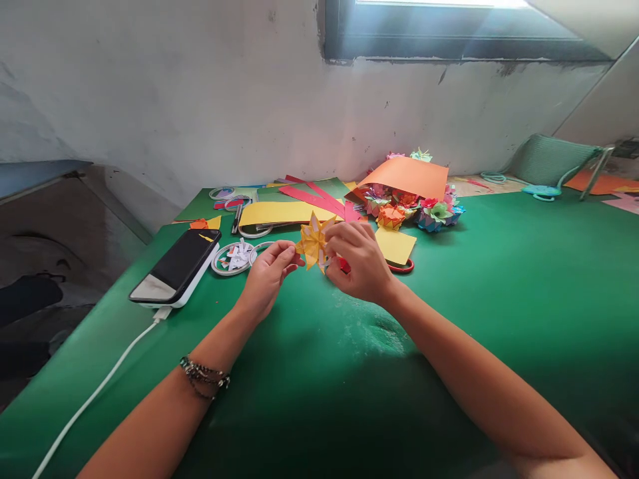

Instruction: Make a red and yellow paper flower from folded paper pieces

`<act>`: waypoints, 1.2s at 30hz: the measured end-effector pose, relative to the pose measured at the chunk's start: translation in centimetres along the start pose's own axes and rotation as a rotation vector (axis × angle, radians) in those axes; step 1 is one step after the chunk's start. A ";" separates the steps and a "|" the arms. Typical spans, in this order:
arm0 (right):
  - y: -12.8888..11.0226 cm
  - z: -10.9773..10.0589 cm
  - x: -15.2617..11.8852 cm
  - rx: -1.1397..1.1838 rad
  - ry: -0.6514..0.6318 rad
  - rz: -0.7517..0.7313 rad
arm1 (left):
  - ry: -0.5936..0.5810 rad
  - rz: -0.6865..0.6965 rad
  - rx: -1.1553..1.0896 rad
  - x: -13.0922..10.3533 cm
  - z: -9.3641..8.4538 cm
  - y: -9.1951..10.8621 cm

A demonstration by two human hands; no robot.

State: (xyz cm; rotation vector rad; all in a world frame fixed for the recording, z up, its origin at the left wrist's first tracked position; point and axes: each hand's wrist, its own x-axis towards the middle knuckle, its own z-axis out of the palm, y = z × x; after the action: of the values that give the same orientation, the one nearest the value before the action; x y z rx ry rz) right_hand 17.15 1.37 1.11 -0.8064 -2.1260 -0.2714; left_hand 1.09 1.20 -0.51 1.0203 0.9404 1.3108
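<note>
Desk (499,313): green-topped; a whitish smear marks the surface below the hands.
Bracelet (204,376): dark, beaded, several strands, on the left wrist.
Cable (100,387): white, running from the near left to the device's near end.
Device (174,266): dark top, white body, at left; any print on it cannot be made out.
Left hand (272,269): thumb and fingers pinching the left tip of the yellow paper star.
Right hand (360,261): fingers curled, pinching the star's right edge and partly hiding it.
Yellow paper star (313,243): folded, many-pointed, raised between both hands.
Ring (214,261): pale, with white scraps inside, between device and left hand.
Red loop (408,267): just right of the right hand, partly under a yellow sheet (396,246).
Yellow strip (279,213): beyond the hands, beside red strips (317,199).
Paper flowers (439,214): multicoloured, far right of the star, under an orange sheet (409,176).
Wall (200,93): grey, behind the desk.
</note>
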 end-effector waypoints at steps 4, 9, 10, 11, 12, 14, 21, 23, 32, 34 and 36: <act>0.2 0.1 0.4 0.134 0.081 0.077 | 0.068 -0.131 0.147 0.2 0.2 -0.3; -0.1 2.5 3.6 0.277 -0.058 0.108 | 0.079 -0.184 0.228 0.9 0.3 -1.4; -0.3 3.4 4.7 0.302 -0.120 0.114 | 0.087 -0.184 0.236 1.1 0.2 -1.5; -0.5 4.2 5.9 0.318 -0.192 0.122 | 0.097 -0.183 0.243 1.2 0.1 -1.6; -0.8 5.1 7.1 0.301 -0.277 0.131 | 0.106 -0.181 0.249 1.2 0.0 -1.6; -1.5 6.8 9.5 0.193 -0.520 0.113 | 0.117 -0.178 0.256 1.3 -0.1 -1.5; -3.0 11.5 13.1 0.086 -0.926 0.077 | 0.080 -0.177 0.254 1.4 -0.5 -1.5; -3.1 12.3 13.1 0.053 -0.987 0.086 | 0.068 -0.166 0.251 1.4 -0.7 -1.6; -2.7 12.8 12.5 0.019 -0.989 0.187 | 0.026 -0.074 0.246 1.2 -0.8 -2.4; -2.8 12.6 12.7 0.037 -1.002 0.193 | 0.020 -0.063 0.257 1.4 -1.0 -2.6; -2.9 12.4 12.9 0.059 -1.015 0.192 | 0.000 -0.031 0.259 1.7 -1.2 -2.8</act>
State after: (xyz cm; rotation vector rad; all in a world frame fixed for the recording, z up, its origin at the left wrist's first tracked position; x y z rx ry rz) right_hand 1.64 10.48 3.37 -1.2735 -2.9155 0.3965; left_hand 0.86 2.95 -3.47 1.1982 1.1421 1.1837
